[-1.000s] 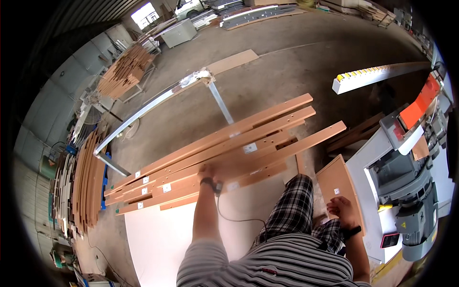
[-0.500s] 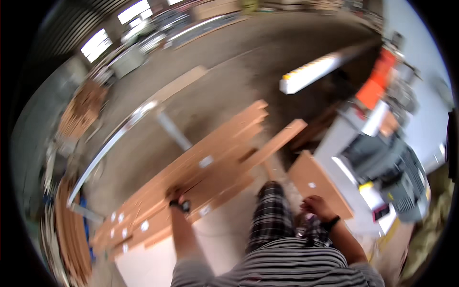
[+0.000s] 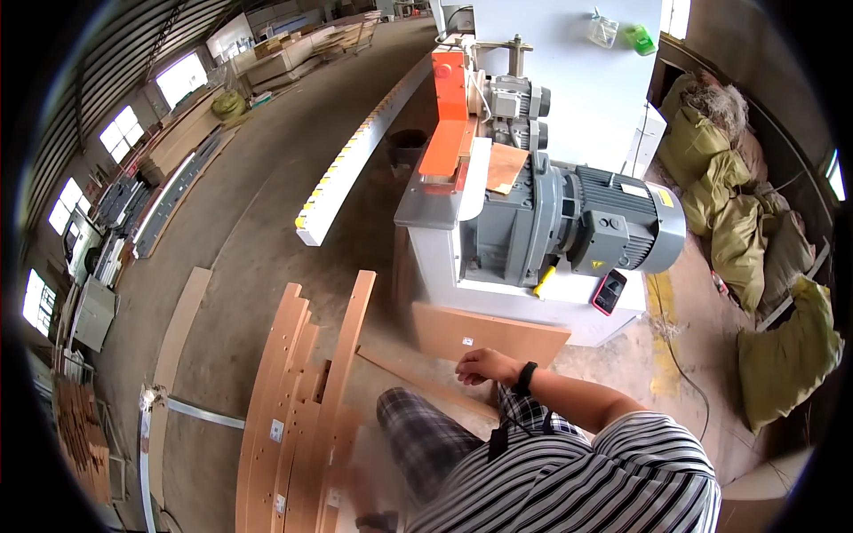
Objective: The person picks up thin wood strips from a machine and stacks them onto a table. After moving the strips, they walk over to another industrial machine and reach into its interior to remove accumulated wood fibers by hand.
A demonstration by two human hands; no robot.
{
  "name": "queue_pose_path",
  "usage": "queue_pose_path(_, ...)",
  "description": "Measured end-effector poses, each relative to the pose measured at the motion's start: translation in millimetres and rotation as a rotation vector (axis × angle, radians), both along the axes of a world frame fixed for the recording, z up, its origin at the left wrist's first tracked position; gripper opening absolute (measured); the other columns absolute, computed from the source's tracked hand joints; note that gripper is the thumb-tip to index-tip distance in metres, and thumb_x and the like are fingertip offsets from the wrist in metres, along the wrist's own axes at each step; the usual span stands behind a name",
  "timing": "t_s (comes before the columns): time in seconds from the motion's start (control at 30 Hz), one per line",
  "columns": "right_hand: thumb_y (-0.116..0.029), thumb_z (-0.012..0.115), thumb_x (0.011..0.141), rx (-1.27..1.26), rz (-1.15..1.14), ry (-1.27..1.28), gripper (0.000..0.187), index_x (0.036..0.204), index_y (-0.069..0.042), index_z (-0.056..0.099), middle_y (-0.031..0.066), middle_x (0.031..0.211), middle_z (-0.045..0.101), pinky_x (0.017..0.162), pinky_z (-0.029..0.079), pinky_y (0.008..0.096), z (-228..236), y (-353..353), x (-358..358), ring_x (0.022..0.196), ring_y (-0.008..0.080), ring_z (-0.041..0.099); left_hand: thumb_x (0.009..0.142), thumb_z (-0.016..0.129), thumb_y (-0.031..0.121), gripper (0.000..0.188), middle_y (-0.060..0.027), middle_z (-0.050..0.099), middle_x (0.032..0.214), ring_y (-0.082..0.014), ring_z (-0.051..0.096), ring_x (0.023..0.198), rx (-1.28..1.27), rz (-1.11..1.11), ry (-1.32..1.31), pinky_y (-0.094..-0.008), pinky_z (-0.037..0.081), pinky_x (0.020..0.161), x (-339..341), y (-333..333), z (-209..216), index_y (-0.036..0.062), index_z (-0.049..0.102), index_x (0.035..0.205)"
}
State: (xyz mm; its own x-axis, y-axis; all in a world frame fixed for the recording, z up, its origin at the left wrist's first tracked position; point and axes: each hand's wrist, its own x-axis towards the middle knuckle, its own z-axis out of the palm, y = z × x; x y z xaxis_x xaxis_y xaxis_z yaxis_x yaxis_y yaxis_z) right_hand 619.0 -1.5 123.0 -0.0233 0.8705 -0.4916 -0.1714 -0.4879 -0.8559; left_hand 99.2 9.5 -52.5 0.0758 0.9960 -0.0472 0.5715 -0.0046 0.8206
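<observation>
My right hand (image 3: 484, 366), with a black band on its wrist, hovers above my plaid-clad knee. Its fingers are loosely bent with nothing visible in them. Close by, a brown wooden panel (image 3: 498, 333) leans against the white machine base. My left hand (image 3: 355, 466) is smeared by motion at the lower edge, beside a stack of long brown boards (image 3: 289, 426); its fingers cannot be made out. Several boards have drilled holes and small white labels. One narrow board (image 3: 348, 333) juts out past the others.
A machine with a large grey motor (image 3: 613, 222) and an orange guard (image 3: 450, 98) stands ahead. On its base (image 3: 569, 306) lie a phone (image 3: 609, 292) and a yellow-handled tool (image 3: 546, 279). Stuffed sacks (image 3: 733, 222) line the right; a white beam (image 3: 355, 164) extends away.
My view has swung right, bringing the machine to the middle and the boards to the left. My left hand, earlier on the boards, is now blurred at the lower edge.
</observation>
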Motion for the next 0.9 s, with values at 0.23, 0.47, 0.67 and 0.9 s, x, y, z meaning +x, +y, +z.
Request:
queue_pose_path(0.23, -0.021, 0.059, 0.091, 0.056, -0.055, 0.028, 0.021, 0.097, -0.002, 0.065, 0.0057, 0.088, 0.066, 0.072, 0.054, 0.0239, 3.0, -9.9, 6.4, 0.078, 0.0113, 0.064, 0.082, 0.069, 0.025, 0.056, -0.0228, 0.043, 0.129, -0.0418, 0.033, 0.127, 0.001, -0.343, 0.514, -0.0533, 0.031, 0.1, 79.6, -21.5, 69.8, 0.0043, 0.042, 0.127)
queue_pose_path(0.47, -0.023, 0.058, 0.093, 0.242, -0.233, -0.121, 0.022, 0.097, -0.002, 0.065, 0.0049, 0.085, 0.067, 0.069, 0.051, 0.0243, 32.0, 25.4, 54.7, 0.072, 0.0104, 0.061, 0.082, 0.068, 0.026, 0.053, -0.024, 0.043, 0.129, -0.0448, 0.039, 0.121, -0.01, -0.43, 0.506, -0.0538, 0.035, 0.097, 74.8, -21.2, 80.2, 0.0065, 0.044, 0.125)
queue_pose_path(0.67, -0.03, 0.059, 0.092, 0.493, -0.554, 0.027, 0.032, 0.086, 0.001, 0.063, 0.0063, 0.079, 0.063, 0.071, 0.052, 0.0264, 114.5, 81.6, 90.2, 0.072, 0.0133, 0.061, 0.082, 0.068, 0.026, 0.043, -0.0275, 0.041, 0.132, -0.0459, 0.041, 0.12, 0.029, -0.523, 0.532, -0.0534, 0.039, 0.095, 70.9, -18.0, 74.7, 0.0053, 0.053, 0.117)
queue_pose_path(0.9, -0.032, 0.061, 0.091, 0.312, -0.591, 0.284, 0.036, 0.097, 0.004, 0.058, 0.0108, 0.08, 0.064, 0.063, 0.056, 0.0301, 138.5, 119.2, 112.7, 0.066, 0.0194, 0.064, 0.088, 0.062, 0.03, 0.042, -0.0271, 0.043, 0.134, -0.0422, 0.04, 0.125, -0.23, -0.478, 0.56, -0.0515, 0.042, 0.097, 92.5, -12.4, 117.3, 0.0049, 0.055, 0.121)
